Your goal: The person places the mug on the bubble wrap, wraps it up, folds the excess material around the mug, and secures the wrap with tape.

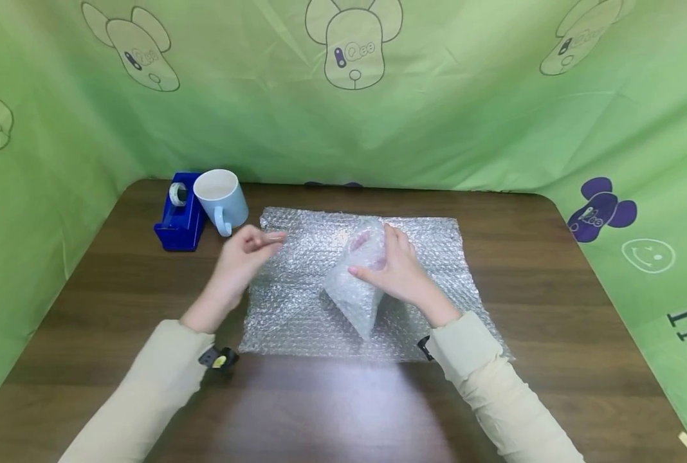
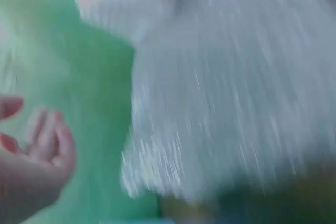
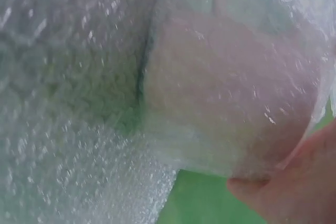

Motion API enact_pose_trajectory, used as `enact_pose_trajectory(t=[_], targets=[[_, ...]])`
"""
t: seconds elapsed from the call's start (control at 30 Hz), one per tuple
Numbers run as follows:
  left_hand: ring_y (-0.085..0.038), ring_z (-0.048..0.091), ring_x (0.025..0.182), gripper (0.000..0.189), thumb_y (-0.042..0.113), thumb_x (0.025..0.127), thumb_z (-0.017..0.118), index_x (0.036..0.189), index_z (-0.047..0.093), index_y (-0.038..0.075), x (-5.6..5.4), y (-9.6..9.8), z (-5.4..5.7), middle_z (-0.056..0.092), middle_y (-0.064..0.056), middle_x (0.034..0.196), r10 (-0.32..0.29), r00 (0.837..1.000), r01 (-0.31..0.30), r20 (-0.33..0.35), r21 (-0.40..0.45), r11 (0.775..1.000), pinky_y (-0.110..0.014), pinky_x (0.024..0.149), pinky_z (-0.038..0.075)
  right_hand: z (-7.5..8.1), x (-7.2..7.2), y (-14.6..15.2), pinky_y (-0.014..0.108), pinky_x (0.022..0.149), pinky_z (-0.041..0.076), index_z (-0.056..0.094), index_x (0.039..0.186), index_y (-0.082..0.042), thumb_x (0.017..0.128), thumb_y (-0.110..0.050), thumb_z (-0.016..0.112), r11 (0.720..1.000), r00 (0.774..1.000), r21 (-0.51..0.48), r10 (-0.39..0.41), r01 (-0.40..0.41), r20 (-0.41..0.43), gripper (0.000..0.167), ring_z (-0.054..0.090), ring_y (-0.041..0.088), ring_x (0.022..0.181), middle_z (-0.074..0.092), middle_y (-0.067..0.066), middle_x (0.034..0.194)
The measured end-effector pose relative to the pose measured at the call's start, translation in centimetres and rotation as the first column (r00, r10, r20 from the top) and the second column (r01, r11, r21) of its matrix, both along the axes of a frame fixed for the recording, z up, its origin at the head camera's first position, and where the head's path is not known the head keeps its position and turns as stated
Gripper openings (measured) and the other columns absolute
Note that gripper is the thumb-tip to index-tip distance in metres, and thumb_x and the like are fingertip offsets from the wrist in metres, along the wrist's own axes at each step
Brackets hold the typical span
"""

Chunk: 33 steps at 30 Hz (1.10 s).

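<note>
We see the right hand (image 1: 400,273) gripping the bubble-wrapped bundle (image 1: 352,283), thumb on the near side and fingers around the far right side; the bundle stands over the middle of the bubble-wrap sheet (image 1: 291,289), its pointed end toward the person. The left hand (image 1: 242,254) hovers at the sheet's left edge, fingers loosely bent and, in the left wrist view, spread from the thumb. Between the two hands we have a strip of flat sheet. Beyond its left edge stand the blue mug (image 1: 228,200) and the tape dispenser (image 1: 183,226); we cannot tell whether these touch. A broad band of tabletop (image 1: 552,289) lies right of the sheet, a narrow one behind it before the green cloth (image 1: 413,141). The right sleeve (image 1: 465,347) covers part of the sheet's near edge, and the frame cuts off the table's. Through the wrap we make out something pinkish, its shape uncertain; the left wrist view is badly blurred.
</note>
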State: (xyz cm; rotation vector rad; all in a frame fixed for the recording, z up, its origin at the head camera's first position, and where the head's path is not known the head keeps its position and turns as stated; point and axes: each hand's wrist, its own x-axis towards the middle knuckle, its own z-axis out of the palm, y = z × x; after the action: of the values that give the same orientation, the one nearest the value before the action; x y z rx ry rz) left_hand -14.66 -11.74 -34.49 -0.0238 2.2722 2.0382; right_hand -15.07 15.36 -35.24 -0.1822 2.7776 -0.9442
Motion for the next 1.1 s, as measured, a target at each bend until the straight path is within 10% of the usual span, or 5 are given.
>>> enact_pose_trajectory(t=[0.1, 0.2, 0.37, 0.77, 1.1], targets=[[-0.035, 0.053, 0.126, 0.026, -0.008, 0.086, 0.051, 0.079, 0.037, 0.012, 0.5, 3.4, 0.2, 0.050, -0.028, 0.136, -0.174, 0.981, 0.186, -0.091, 0.150, 0.971, -0.028, 0.098, 0.050, 0.1, -0.1, 0.1, 0.062, 0.112, 0.023, 0.004, 0.151, 0.003, 0.080, -0.054, 0.068, 1.000, 1.000, 0.013, 0.022, -0.022, 0.007, 0.111, 0.016, 0.045, 0.144, 0.008, 0.028, 0.157], [-0.046, 0.041, 0.132, 0.026, -0.013, 0.081, 0.044, 0.081, 0.035, 0.011, 0.7, 6.2, 0.1, 0.039, -0.032, 0.143, -0.314, 0.932, 0.356, -0.181, 0.302, 0.884, -0.039, 0.103, 0.046, 0.2, -0.1, 0.2, 0.062, 0.111, 0.024, 0.004, 0.151, 0.005, 0.082, -0.053, 0.066, 1.000, 0.999, 0.006, 0.031, -0.031, 0.012, 0.109, 0.017, 0.045, 0.144, 0.008, 0.028, 0.157], [-0.046, 0.030, 0.139, 0.026, -0.013, 0.081, 0.040, 0.085, 0.034, 0.012, 0.6, 8.9, -0.6, 0.026, -0.029, 0.152, -0.389, 0.888, 0.458, -0.244, 0.409, 0.790, -0.050, 0.112, 0.034, 0.2, 0.0, 0.3, 0.061, 0.112, 0.024, 0.007, 0.151, 0.004, 0.082, -0.052, 0.066, 0.999, 1.000, -0.035, 0.017, -0.016, 0.016, 0.106, 0.020, 0.045, 0.143, 0.009, 0.025, 0.158], [-0.040, 0.018, 0.146, 0.017, -0.009, 0.088, 0.038, 0.089, 0.027, 0.004, -0.2, 9.6, -1.1, 0.013, -0.017, 0.159, -0.425, 0.864, 0.500, -0.271, 0.356, 0.790, -0.052, 0.114, 0.028, 0.5, 0.3, 0.3, 0.053, 0.117, 0.023, 0.020, 0.148, 0.007, 0.076, -0.047, 0.076, 0.999, 0.991, 0.017, 0.053, -0.052, -0.120, 0.106, 0.019, 0.040, 0.145, 0.014, 0.022, 0.158], [-0.044, 0.023, 0.143, 0.017, -0.010, 0.082, 0.039, 0.086, 0.028, 0.003, -0.5, 9.4, -0.4, 0.020, -0.025, 0.156, -0.478, 0.843, 0.536, -0.245, 0.311, 0.785, -0.052, 0.115, 0.028, 2.9, -1.1, 1.8, 0.054, 0.113, 0.031, 0.039, 0.144, -0.013, 0.102, -0.024, 0.042, 0.907, 0.999, -0.420, 0.046, -0.040, 0.003, 0.044, 0.039, 0.036, 0.137, 0.039, 0.016, 0.150]])
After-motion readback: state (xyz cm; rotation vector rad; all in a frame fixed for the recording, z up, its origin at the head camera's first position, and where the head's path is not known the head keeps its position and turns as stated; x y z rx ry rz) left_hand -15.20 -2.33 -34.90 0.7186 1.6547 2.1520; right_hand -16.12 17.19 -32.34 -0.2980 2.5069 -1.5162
